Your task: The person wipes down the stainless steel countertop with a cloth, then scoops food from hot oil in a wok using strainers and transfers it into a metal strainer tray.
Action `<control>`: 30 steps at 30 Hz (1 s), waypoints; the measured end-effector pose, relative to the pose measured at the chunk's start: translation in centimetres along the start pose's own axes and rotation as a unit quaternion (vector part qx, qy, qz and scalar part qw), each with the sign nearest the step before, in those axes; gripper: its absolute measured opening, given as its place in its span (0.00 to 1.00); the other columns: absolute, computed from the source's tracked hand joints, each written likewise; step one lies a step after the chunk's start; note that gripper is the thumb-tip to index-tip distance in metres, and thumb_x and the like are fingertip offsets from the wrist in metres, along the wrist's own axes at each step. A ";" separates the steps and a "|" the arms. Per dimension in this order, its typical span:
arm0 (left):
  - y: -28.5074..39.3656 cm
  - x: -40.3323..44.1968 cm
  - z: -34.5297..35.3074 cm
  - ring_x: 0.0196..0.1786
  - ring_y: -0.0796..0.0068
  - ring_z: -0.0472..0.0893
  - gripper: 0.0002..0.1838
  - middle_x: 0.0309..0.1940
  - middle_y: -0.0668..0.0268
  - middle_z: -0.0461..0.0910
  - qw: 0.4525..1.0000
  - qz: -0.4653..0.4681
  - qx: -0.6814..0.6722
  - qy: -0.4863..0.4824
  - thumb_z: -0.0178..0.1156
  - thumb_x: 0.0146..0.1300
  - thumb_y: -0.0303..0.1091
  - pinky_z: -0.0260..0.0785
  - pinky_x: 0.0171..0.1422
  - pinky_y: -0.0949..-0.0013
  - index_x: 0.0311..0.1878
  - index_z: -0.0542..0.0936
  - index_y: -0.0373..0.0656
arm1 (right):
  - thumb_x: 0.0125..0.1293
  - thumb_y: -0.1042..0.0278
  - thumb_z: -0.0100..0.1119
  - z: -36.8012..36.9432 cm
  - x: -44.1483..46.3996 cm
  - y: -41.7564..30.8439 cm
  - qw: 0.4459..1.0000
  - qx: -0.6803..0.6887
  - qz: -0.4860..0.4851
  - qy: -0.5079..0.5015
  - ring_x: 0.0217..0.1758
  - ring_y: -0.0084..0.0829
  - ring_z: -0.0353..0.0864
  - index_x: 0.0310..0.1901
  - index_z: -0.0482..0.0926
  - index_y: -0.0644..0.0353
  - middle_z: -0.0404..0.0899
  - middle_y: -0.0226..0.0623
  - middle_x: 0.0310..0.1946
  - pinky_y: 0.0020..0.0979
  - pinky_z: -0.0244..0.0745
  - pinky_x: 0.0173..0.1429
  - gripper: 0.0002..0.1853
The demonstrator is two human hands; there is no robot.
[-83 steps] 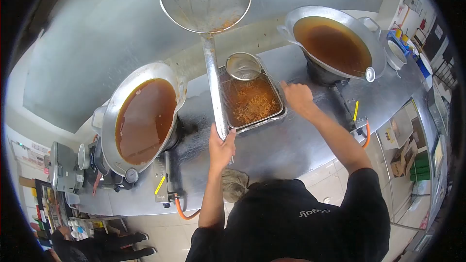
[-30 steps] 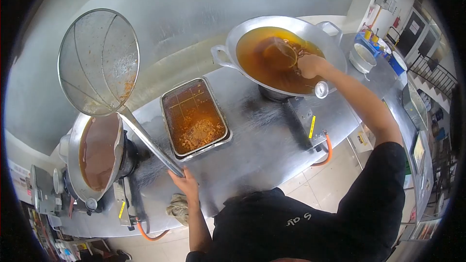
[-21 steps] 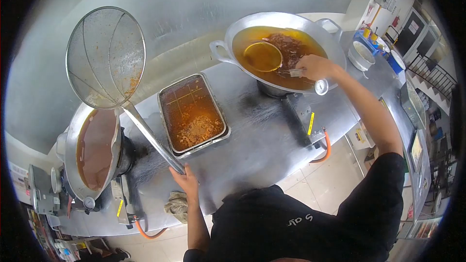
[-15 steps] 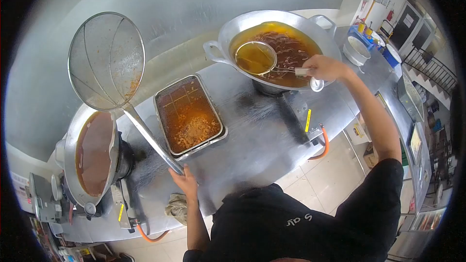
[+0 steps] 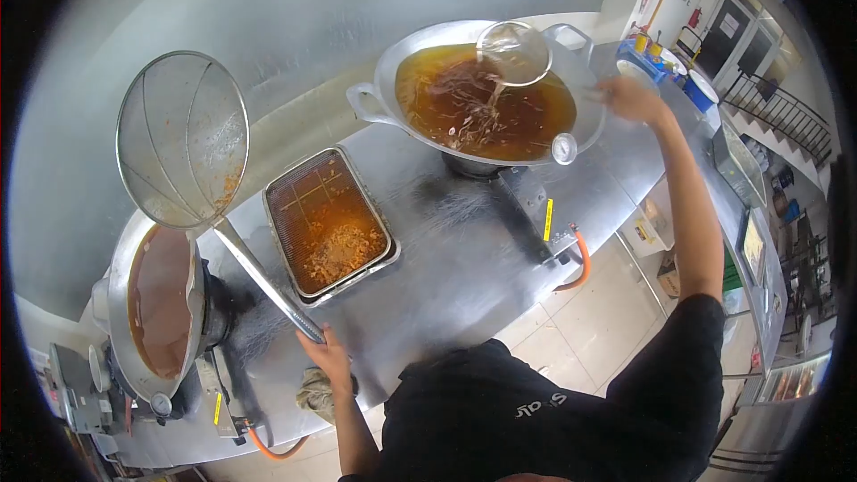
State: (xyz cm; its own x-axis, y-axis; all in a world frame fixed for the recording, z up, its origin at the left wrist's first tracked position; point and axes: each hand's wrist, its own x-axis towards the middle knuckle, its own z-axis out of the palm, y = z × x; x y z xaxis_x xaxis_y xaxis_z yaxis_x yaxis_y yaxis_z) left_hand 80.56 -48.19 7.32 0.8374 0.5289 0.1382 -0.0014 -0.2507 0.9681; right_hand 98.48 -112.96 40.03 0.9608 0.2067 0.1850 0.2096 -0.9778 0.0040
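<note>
My left hand [image 5: 327, 359] is closed around the metal handle of a large round mesh strainer [image 5: 183, 138], raised over the edge of the left wok, orange crumbs stuck to its mesh. My right hand [image 5: 634, 100], smeared by motion, grips the handle of a small round skimmer [image 5: 515, 54]. This skimmer is tilted above the wide wok [image 5: 364, 103] at the back right, and liquid streams from it into the brown oil [image 5: 536, 120]. A dial thermometer [image 5: 564, 148] sits at that wok's near rim.
Between the woks lies a rectangular wire-mesh tray [image 5: 390, 248] with orange-brown crumbs. The left wok [image 5: 207, 290] holds brown liquid and has its own dial thermometer [image 5: 161, 404]. A crumpled cloth [image 5: 314, 394] is beside my left wrist. Orange hoses [image 5: 585, 263] hang at the steel table's front edge.
My right hand has moved up and right, lifting the small skimmer from the oil's left side toward the wok's far side and tipping it. The large strainer has shifted slightly down and left.
</note>
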 end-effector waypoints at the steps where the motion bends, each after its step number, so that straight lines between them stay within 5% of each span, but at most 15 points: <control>1: -0.1 0.0 0.0 0.43 0.74 0.67 0.16 0.39 0.64 0.67 1.000 0.002 0.000 -0.004 0.58 0.68 0.25 0.65 0.50 0.71 0.56 0.67 0.33 | 0.64 0.67 0.57 0.0 0.5 0.8 0.997 -0.076 0.011 0.016 0.39 0.37 0.86 0.46 0.85 0.60 0.86 0.44 0.35 0.34 0.79 0.42 0.13; 4: -0.6 -0.2 -0.2 0.43 0.74 0.67 0.17 0.40 0.64 0.67 1.000 0.001 -0.004 -0.013 0.58 0.69 0.25 0.65 0.50 0.70 0.57 0.67 0.32 | 0.63 0.66 0.58 -1.7 2.6 -0.7 0.938 -0.285 0.194 -0.022 0.46 0.42 0.88 0.43 0.87 0.58 0.87 0.47 0.38 0.38 0.83 0.46 0.12; 7: 3.0 -1.0 0.5 0.42 0.74 0.67 0.17 0.39 0.65 0.67 0.997 0.062 0.032 0.011 0.58 0.69 0.25 0.65 0.49 0.71 0.56 0.67 0.33 | 0.60 0.66 0.61 0.6 4.3 -0.6 0.901 -0.394 0.181 -0.026 0.46 0.41 0.88 0.38 0.88 0.56 0.88 0.42 0.37 0.41 0.84 0.46 0.09; 16: 3.3 -1.7 0.1 0.39 0.74 0.66 0.14 0.37 0.64 0.67 0.996 0.065 0.055 0.016 0.58 0.68 0.25 0.65 0.45 0.71 0.52 0.68 0.33 | 0.57 0.71 0.59 2.9 6.8 -11.0 0.912 -0.245 0.065 -0.322 0.49 0.44 0.87 0.42 0.88 0.59 0.88 0.42 0.43 0.43 0.82 0.48 0.12; 25: 3.8 -2.2 0.5 0.34 0.76 0.65 0.10 0.31 0.67 0.65 0.998 -0.001 0.061 -0.014 0.59 0.67 0.26 0.63 0.38 0.70 0.42 0.67 0.37 | 0.59 0.72 0.55 2.2 6.0 -12.7 0.962 -0.046 -0.096 -0.250 0.46 0.49 0.85 0.45 0.87 0.55 0.86 0.47 0.42 0.43 0.78 0.52 0.15; 30: 1.6 -2.1 0.6 0.33 0.76 0.66 0.09 0.29 0.68 0.65 0.999 0.005 0.046 0.001 0.59 0.68 0.26 0.64 0.38 0.68 0.41 0.67 0.37 | 0.64 0.69 0.54 -0.1 3.0 -13.7 0.971 0.070 -0.091 -0.212 0.47 0.50 0.84 0.50 0.85 0.56 0.86 0.48 0.41 0.43 0.77 0.54 0.15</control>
State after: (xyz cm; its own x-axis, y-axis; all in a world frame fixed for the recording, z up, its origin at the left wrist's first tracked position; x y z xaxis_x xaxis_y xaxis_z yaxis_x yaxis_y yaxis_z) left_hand 79.15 -50.19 8.49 0.8366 0.5273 0.1483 0.0405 -0.3296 0.9432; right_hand 98.44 -98.91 40.61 0.8877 0.4009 -0.2264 0.3773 -0.9153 -0.1412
